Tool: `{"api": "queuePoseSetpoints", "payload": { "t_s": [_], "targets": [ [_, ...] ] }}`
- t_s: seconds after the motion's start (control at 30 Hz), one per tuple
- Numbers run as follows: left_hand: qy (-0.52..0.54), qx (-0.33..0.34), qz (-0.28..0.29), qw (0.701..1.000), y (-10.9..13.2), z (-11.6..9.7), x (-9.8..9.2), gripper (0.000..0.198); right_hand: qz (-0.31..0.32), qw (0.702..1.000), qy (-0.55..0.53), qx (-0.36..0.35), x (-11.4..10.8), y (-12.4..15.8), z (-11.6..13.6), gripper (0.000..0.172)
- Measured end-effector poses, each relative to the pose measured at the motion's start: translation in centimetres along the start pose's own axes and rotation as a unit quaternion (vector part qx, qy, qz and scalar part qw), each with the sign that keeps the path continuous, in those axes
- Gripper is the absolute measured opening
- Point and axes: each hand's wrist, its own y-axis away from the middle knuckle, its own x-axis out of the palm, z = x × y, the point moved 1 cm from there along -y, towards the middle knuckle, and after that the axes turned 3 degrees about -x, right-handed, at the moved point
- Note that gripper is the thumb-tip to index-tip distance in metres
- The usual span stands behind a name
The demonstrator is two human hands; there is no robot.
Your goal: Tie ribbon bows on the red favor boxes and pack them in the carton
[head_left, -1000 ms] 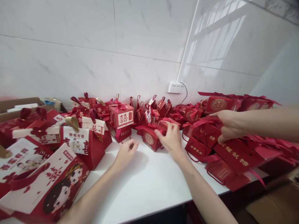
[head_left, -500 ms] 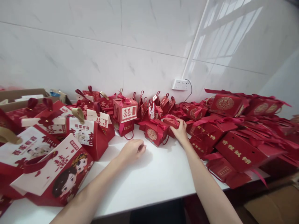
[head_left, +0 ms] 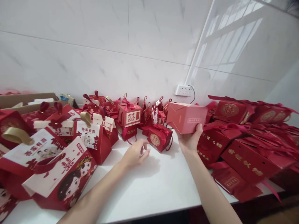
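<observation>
R hand (head_left: 190,141) grips a pink-red gift box (head_left: 187,117) from below, thumb & fingers clamped on its lower edge. The box hangs tilted in the air above the white table (head_left: 151,183), just beside the small ribboned box (head_left: 160,138). L hand (head_left: 136,154) rests on the table, fingers loosely curled, holding nothing. Best handling, imo: support the base, don't crush the card walls, keep clear of the stacked red boxes (head_left: 243,155); L hand is free to steady it.

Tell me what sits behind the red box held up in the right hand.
Red ribbon-tied gift boxes along the tiled wall, with a wall socket just above. The right hand grips the held box; anything directly behind it is covered.
</observation>
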Motion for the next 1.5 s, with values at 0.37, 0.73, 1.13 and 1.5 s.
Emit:
{"api": "queuePoseSetpoints", "payload": {
  "t_s": [0.37, 0.73, 1.13, 1.5],
  "targets": [
    [0.124, 0.05, -0.091, 0.987, 0.7, 0.4, -0.2, 0.037, 0.198, 0.888, -0.191, 0.368, 2.6, 4.4, -0.8, 0.036],
    [0.396, -0.192, -0.284, 0.852, -1.5, 3.1, -2.9, 0.05, 0.306, 0.901, 0.257, -0.171, 1.7, 4.9, -2.0, 0.08],
    [0.332, -0.016, -0.217, 0.918, -1.0, 1.4, -3.0, 0.039, 0.366, 0.827, 0.302, -0.303, 0.6, 4.0, -3.7, 0.097],
    [0.27, -0.076, -0.246, 0.928, -1.2, 0.1, -3.3, 0.028, 0.384, 0.794, 0.332, -0.334, 0.7, 4.2, -3.6, 0.095]
  ]
}}
